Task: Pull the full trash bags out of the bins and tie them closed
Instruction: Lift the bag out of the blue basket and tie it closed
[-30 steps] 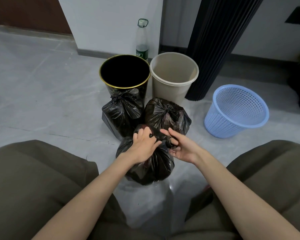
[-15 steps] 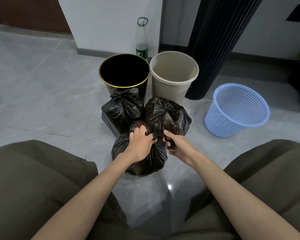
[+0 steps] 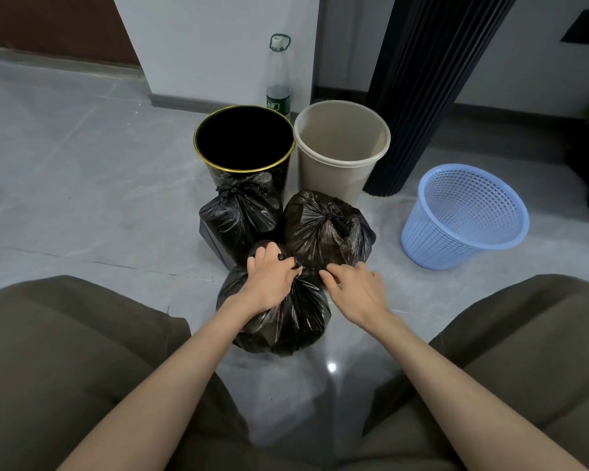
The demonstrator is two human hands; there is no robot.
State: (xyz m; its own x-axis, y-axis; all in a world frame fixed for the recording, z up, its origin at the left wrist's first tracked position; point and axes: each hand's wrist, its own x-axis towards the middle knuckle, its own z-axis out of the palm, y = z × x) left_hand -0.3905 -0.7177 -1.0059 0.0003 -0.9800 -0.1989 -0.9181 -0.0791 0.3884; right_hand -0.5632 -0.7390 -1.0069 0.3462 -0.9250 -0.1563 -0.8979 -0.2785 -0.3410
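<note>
Trash bags of crinkled black plastic (image 3: 317, 229), three in all, clustered on a pale grey tiled floor (image 3: 82, 198), viewed from above between two bent knees in olive-brown trousers (image 3: 65, 351). Behind the cluster, a tall black ribbed column (image 3: 422, 96) against a white wall.

Three bins: a round black bin with a gold rim (image 3: 242, 171) at back left, a beige plastic bin (image 3: 330, 178) just beside it, and a light blue mesh basket (image 3: 436, 239) well apart to the right. Beige and blue ones bare inside; black one too dark inside to tell.

Two back bags knotted at the top: one (image 3: 232, 222) leaning against the black bin, the other in front of the beige bin.

Nearest the wearer, third bag (image 3: 296, 324), upright, pressed against both others. Round its gathered neck, left hand (image 3: 269, 283) clenched, a scrap of plastic poking out between the fingers. Just right of that neck, right hand (image 3: 354, 287), palm down, fingers loosely spread, holding nothing; contact with the plastic impossible to tell.

Long axis of this bag running from floor up into the left fist. Neck directly left of the right fingertips, a short sideways reach for the free hand. Knot hidden under the fist; probably finished or needing one last tug.

Smallest: a clear plastic bottle with a green label (image 3: 278, 79), upright against the wall.
</note>
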